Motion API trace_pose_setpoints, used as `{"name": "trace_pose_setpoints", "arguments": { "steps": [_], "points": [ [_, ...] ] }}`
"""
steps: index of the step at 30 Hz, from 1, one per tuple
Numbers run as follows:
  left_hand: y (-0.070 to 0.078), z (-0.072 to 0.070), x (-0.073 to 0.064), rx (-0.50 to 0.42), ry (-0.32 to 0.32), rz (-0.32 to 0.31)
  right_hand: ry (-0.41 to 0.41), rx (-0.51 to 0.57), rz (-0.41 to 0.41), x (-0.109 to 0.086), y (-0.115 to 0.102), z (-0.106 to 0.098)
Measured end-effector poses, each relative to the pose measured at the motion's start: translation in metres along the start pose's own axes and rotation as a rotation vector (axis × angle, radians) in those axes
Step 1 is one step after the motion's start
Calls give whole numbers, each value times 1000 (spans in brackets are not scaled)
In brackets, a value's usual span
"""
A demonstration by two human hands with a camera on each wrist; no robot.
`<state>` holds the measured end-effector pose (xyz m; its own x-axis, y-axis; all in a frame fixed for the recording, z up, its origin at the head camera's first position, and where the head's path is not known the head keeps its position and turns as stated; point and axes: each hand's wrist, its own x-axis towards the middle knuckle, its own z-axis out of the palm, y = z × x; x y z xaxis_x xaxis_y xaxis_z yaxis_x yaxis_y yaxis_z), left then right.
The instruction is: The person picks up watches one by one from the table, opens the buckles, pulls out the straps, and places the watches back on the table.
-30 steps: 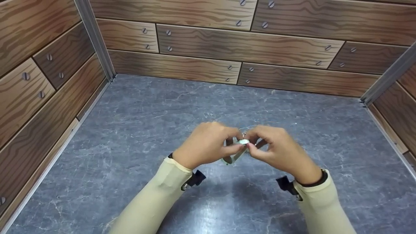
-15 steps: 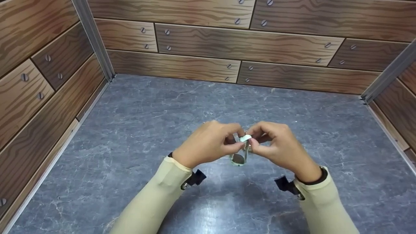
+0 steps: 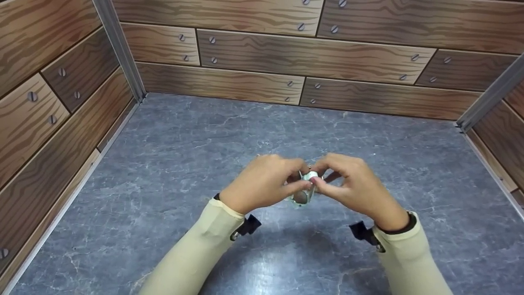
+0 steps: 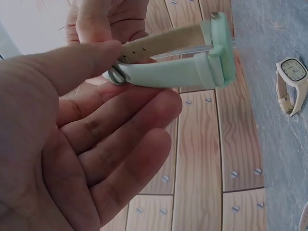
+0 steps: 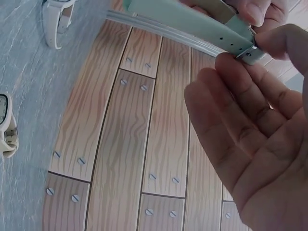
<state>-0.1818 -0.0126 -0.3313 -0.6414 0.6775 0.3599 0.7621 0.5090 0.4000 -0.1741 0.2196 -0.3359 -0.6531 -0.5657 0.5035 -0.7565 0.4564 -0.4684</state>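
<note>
Swung slightly rightward since a second ago, the mint watch mid-frame, pinched by left hand and right hand, could drop if either loosens.

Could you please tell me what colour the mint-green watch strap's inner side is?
Beige; the strap's inner side shows best in the left wrist view.

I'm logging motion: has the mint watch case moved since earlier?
Yes, rightward: in the head view, the watch case was left of the lowest back-wall seam, now roughly below.
</note>
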Motion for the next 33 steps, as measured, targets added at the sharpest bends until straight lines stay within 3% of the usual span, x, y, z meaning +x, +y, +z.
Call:
{"name": "trace_pose_setpoints", "arguments": {
  "steps": [6,13,27,33],
  "points": [
    [-1,0,0,23,5,7,-23,26,33,0,-1,-1],
    [-2,-2,-1,-23,18,-10,-42,106,69,0,-5,-2],
    [-1,-3,0,-32,51,-43,80,102,68,1,-2,1],
    [0,-3,0,13,36,-19,105,37,8,1,-1,1]
  ]
}}
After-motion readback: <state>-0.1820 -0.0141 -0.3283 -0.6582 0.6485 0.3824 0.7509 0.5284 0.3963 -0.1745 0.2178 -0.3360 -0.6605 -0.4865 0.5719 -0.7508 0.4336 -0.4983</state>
